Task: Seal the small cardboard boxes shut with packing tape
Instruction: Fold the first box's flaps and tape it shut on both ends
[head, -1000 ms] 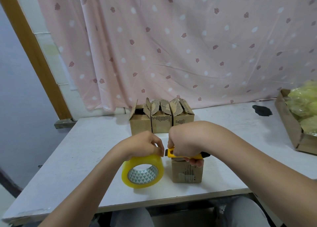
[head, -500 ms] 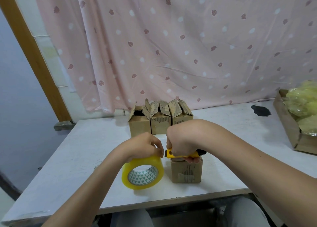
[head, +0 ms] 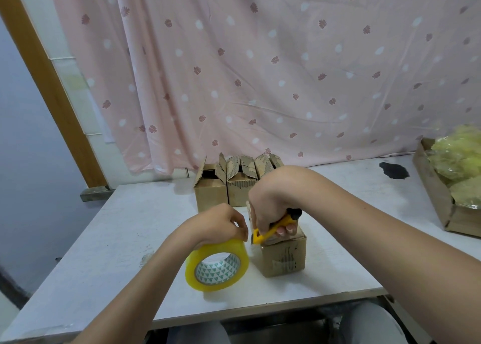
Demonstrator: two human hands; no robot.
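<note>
I see my left hand gripping the top of the tape roll, fingers curled over its rim. The roll stands on edge on the white bench, near the front, just left of the box I am working on. My right hand is clenched round a yellow cutter; its tip points down and left to the box's top left edge, its black end sticks out to the right of my fist. My fingertips rest on the box top. I cannot tell whether a strip of tape runs between roll and box, as the gap there is too small to read. The box sits closed, with dark print on its near face.

Farther back, three more boxes stand in a tight row, touching each other, flaps up and open; my right wrist partly hides the right one. At the far right edge a cardboard tray holds crumpled yellowish plastic. A dark patch marks the bench near the tray. A pink curtain with leaf print hangs behind it all.
</note>
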